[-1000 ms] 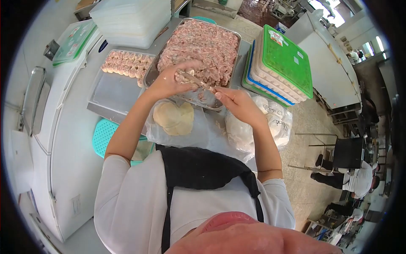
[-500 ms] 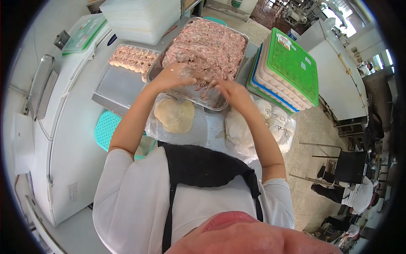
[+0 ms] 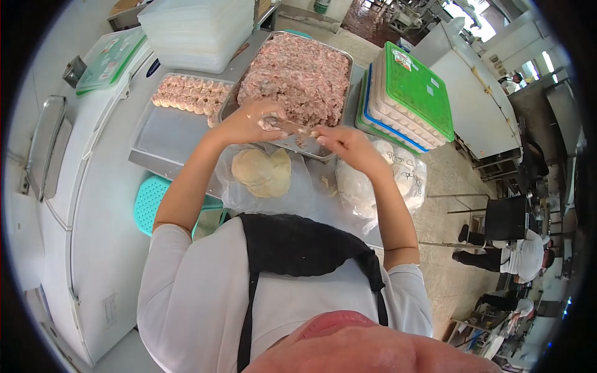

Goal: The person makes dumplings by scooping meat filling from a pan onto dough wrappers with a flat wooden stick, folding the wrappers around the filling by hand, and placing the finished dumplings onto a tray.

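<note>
My left hand (image 3: 252, 123) is curled at the near edge of the metal tray (image 3: 341, 138), with a small pale, meat-smeared piece at its fingers, perhaps a filled wrapper. The fingers of my right hand (image 3: 349, 148) are pinched on the end of a narrow flat stick (image 3: 297, 128), which reaches toward my left hand. Pink ground meat (image 3: 298, 74) is heaped in the tray behind both hands. Below my left wrist, a stack of round dough wrappers (image 3: 262, 173) lies on a clear plastic bag. Filled dumplings (image 3: 189, 93) stand in rows on a flat tray (image 3: 171, 133) to the left.
Bagged white wrappers (image 3: 357, 186) with handwriting lie under my right forearm. Stacked containers with a green lid (image 3: 418, 87) stand at the right. White plastic boxes (image 3: 198, 31) rise at the back left; a turquoise basket (image 3: 152, 202) is below the table edge. Other people (image 3: 525, 256) are farther right.
My hands have drawn back from the meat to the tray's near edge and closer together. The stick now shows between them. The whole view has shifted slightly.
</note>
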`<action>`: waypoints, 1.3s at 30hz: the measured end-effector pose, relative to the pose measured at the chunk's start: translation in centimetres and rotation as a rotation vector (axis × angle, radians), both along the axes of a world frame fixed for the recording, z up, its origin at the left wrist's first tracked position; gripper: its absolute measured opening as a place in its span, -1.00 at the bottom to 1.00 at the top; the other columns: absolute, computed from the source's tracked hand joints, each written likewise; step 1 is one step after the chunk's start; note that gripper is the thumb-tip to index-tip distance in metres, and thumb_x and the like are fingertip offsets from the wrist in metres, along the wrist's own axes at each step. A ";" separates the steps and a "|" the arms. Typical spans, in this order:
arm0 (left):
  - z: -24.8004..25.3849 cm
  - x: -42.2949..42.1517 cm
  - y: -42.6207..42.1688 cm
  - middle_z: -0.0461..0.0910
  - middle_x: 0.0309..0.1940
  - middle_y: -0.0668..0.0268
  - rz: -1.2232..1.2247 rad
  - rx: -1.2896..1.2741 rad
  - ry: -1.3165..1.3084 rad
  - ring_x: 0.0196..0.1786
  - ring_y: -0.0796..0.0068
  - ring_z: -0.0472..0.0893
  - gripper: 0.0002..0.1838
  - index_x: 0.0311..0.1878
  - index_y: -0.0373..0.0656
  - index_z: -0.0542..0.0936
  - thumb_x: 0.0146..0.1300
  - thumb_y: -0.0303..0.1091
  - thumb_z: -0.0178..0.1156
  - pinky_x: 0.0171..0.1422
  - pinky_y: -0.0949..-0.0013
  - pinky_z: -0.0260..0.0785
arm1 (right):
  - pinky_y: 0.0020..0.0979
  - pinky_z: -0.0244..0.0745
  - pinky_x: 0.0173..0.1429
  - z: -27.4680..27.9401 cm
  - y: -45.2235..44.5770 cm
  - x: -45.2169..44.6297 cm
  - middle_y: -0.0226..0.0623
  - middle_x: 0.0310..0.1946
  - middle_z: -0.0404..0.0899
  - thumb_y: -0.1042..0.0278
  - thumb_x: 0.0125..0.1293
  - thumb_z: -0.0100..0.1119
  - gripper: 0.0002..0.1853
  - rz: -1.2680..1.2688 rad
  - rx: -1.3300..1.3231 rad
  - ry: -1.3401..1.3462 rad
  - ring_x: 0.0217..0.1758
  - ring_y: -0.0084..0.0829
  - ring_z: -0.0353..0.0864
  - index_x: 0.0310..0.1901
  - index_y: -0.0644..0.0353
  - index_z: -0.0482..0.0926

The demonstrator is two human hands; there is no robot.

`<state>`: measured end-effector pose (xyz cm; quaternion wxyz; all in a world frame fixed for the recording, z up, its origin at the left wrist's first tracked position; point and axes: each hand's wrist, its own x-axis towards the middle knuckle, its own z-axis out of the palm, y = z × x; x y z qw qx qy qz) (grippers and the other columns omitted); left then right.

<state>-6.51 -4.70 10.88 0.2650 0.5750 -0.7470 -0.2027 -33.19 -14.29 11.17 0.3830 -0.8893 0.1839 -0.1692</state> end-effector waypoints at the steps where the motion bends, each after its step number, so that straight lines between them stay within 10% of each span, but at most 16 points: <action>1: -1.1 0.6 0.3 0.52 0.14 0.12 -0.005 -0.006 0.003 0.12 0.19 0.54 -0.46 0.03 -0.14 0.57 -0.01 -0.12 0.44 0.30 0.24 0.29 | -0.35 0.50 -0.07 2.1 0.7 -0.1 -0.17 -0.20 0.65 0.18 0.36 0.12 -0.70 -0.098 -0.206 0.097 -0.14 -0.24 0.63 -0.03 0.19 0.63; 7: 0.1 4.4 2.9 0.48 0.17 -0.05 0.109 0.017 0.130 0.24 0.06 0.46 -0.20 0.16 -0.28 0.51 -0.07 0.07 0.45 0.34 0.19 0.24 | -0.31 0.49 -0.19 3.2 5.6 4.5 -0.12 -0.26 0.63 0.20 0.33 0.16 -0.72 -0.215 -0.499 0.112 -0.24 -0.13 0.63 -0.03 0.15 0.64; 21: -2.9 18.7 9.0 0.60 -0.08 0.03 0.212 0.080 0.173 0.03 0.20 0.58 -0.31 0.00 -0.26 0.58 -0.13 0.02 0.50 0.13 0.25 0.39 | -0.29 0.48 0.03 0.2 11.4 15.2 -0.01 -0.11 0.63 0.26 0.38 0.08 -0.67 -0.201 -0.150 0.167 -0.05 -0.08 0.62 0.07 0.26 0.54; 30: -14.6 24.6 8.4 0.55 -0.03 -0.04 0.311 0.014 -0.026 0.03 0.00 0.55 -0.41 0.06 -0.17 0.50 -0.10 -0.23 0.38 0.12 0.15 0.39 | -0.55 0.35 -0.34 -5.6 14.1 6.1 -0.46 -0.47 0.53 0.25 0.36 0.18 -0.66 -0.734 0.304 0.062 -0.43 -0.67 0.40 0.06 0.30 0.59; 39: -16.5 18.9 4.0 0.46 0.09 -0.11 0.481 -0.031 0.034 0.07 -0.13 0.51 -0.26 0.33 -0.18 0.24 0.06 -0.32 0.30 0.15 0.04 0.38 | -0.61 0.23 -0.39 -6.3 14.9 2.3 -0.54 -0.52 0.44 0.23 0.38 0.16 -0.68 -0.857 0.439 0.006 -0.48 -0.71 0.31 0.03 0.26 0.61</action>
